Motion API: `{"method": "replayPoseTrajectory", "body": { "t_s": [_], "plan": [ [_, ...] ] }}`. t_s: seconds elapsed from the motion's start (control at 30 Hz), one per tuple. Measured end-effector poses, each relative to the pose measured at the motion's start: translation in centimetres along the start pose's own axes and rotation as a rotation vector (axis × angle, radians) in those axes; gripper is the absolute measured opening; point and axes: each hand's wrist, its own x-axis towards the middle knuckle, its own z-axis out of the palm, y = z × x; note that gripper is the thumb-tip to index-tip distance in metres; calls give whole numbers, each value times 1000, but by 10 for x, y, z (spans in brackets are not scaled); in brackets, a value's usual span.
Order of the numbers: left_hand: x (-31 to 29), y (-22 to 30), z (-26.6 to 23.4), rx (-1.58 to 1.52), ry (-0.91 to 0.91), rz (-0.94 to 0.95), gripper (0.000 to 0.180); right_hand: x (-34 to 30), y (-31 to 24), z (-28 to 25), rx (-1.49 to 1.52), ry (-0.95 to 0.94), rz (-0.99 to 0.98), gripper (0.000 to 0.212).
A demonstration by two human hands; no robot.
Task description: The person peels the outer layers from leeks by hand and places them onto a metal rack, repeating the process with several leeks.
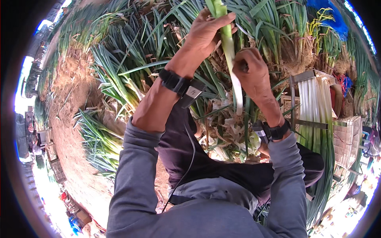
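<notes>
Near 1 o'clock, 1 leek [229, 51] slanted, pinched by the left hand [207, 31] between thumb and fingers; the right hand [254, 73] curled its fingers beside it, any pinch hidden. Firm upper support probably helped.

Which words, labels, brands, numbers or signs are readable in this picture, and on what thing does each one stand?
Left wrist box: pale label with a dark mark, which I leave uncopied.
Right wrist box: small pale marking, too small to read surely.
I make out no other text.
</notes>
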Motion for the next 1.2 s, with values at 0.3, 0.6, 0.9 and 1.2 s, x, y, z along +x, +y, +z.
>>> {"method": "replayPoseTrajectory", "body": {
  "t_s": [0.3,0.6,0.9,1.2],
  "plan": [
    [-11,-8,14,-135,73,-21,26,-12,-27,-15,381,-151,443,11],
    [6,-10,-3,-114,-79,56,20,-23,-48,-16,353,-339,126,16],
    [-9,5,11,-129,-47,55,14,3,-12,-19,173,-14,397,33],
    [-6,-3,17,-134,-2,150,23,1,-3,-2,-15,-108,3,12]
  ]
}}
